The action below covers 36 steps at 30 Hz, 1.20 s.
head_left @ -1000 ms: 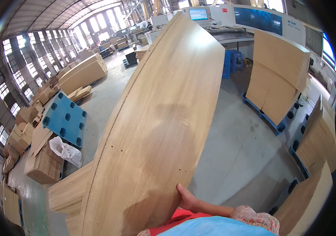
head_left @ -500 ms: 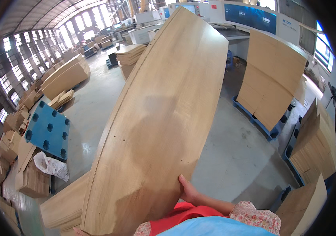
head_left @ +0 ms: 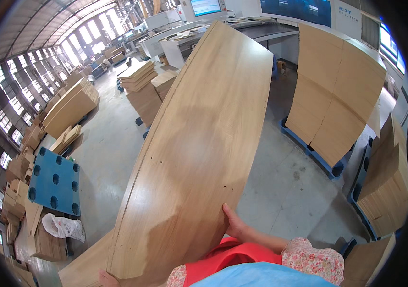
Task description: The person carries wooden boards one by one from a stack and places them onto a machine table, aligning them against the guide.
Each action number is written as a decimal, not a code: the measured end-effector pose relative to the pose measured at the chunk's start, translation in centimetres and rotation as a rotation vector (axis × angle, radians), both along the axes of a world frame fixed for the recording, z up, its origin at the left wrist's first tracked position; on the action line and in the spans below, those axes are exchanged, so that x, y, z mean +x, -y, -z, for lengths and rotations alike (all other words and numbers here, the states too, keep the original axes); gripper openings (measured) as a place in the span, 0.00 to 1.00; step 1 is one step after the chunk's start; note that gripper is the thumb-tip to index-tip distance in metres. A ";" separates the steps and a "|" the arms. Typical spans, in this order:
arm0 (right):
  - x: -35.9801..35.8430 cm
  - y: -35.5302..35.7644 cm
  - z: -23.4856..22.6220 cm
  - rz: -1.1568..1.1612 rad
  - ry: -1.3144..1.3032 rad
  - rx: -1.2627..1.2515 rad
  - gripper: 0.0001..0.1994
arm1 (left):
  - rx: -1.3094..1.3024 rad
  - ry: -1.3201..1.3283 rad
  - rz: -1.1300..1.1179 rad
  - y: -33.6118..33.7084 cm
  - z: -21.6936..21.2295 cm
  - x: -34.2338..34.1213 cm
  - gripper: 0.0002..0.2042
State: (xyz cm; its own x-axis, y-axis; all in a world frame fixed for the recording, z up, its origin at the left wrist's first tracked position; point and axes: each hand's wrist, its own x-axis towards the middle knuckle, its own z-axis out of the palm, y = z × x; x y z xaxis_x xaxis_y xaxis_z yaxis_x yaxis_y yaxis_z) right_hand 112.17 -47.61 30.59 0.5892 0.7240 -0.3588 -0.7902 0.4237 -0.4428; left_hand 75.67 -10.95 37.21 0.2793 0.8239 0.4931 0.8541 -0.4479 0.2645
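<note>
A long wood-grain panel (head_left: 189,158) stretches from in front of my body toward the machines, filling the middle of the view. A thin groove runs along its left side, and a few small drilled holes dot its face. My right hand (head_left: 235,225) grips the right edge near the close end, thumb on top and the other fingers hidden below. At the near left corner my left hand (head_left: 108,279) holds the panel; only a small part of it shows. Another wood-grain board (head_left: 85,264) lies lower, beneath the panel's left side.
To the right, cardboard sheets (head_left: 333,91) stand on a blue pallet (head_left: 314,158), with stacked boards (head_left: 385,177) nearer. A blue pallet (head_left: 55,179) and a white sack (head_left: 64,226) lie at left. Beyond the panel are board stacks (head_left: 139,88) and a machine with a screen (head_left: 206,6).
The view has shifted, uncovering more of the stacks and machine behind the panel. The panel's far end sits lower in view. Both hands keep their hold, and more of my left hand shows.
</note>
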 end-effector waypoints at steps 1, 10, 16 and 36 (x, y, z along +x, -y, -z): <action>2.1 0.4 -0.1 0.005 -0.028 -0.017 0.35 | -0.007 -0.006 -0.001 0.3 -0.1 1.9 0.21; 16.6 0.6 1.5 0.071 -0.172 -0.049 0.32 | -0.064 -0.044 0.008 0.4 -0.1 16.8 0.24; 28.9 -0.2 2.7 0.150 -0.060 0.038 0.32 | -0.025 0.065 0.123 -2.5 0.9 32.3 0.25; 71.7 6.0 1.7 0.374 -0.264 0.045 0.25 | -0.091 -0.109 0.255 -0.4 1.5 78.8 0.25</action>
